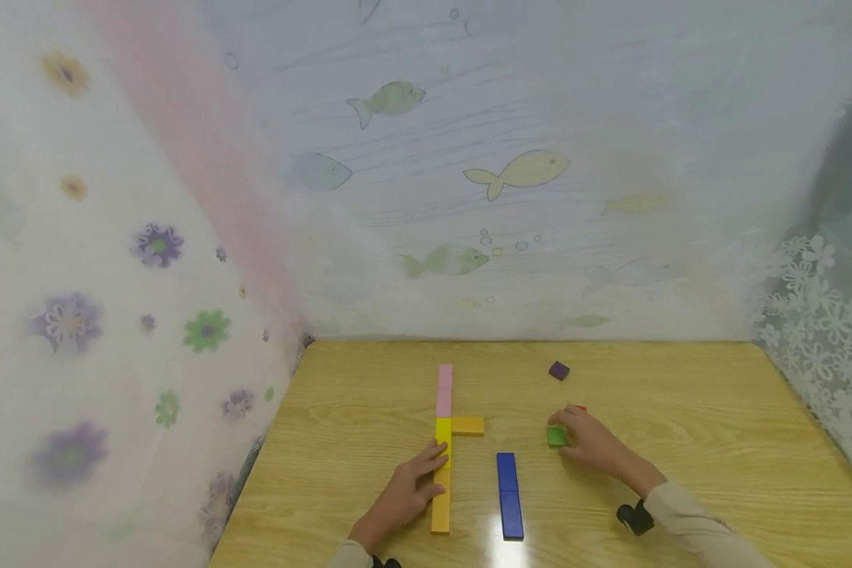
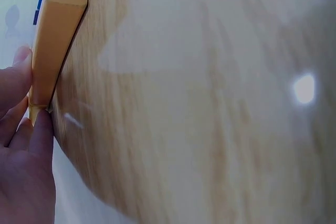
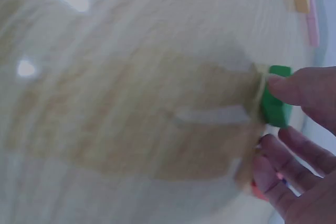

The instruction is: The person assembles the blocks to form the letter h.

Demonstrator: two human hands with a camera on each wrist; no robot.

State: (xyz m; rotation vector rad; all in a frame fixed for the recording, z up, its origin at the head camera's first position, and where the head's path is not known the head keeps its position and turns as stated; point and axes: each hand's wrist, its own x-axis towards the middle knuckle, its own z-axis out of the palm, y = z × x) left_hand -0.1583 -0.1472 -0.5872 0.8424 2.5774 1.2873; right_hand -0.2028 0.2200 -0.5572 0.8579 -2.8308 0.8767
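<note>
A straight row of blocks runs away from me in the head view: two pink blocks [image 1: 444, 390] at the far end, then yellow [image 1: 443, 428], then an orange block [image 1: 441, 516] nearest me. My left hand [image 1: 406, 491] rests against this row from the left, fingers extended over the yellow part and thumb at the orange block, also seen in the left wrist view. On the right, my right hand [image 1: 595, 443] holds a green block [image 3: 275, 98] between thumb and fingers, close over the table. A red block [image 1: 580, 409] lies just behind that hand, mostly hidden.
Another orange block [image 1: 468, 427] joins the row at a right angle on its right side. Two blue blocks [image 1: 510, 497] lie end to end between my hands. Toward the back sits a dark purple block [image 1: 558, 370]. Patterned curtains [image 1: 525, 300] enclose the wooden table [image 1: 355, 394].
</note>
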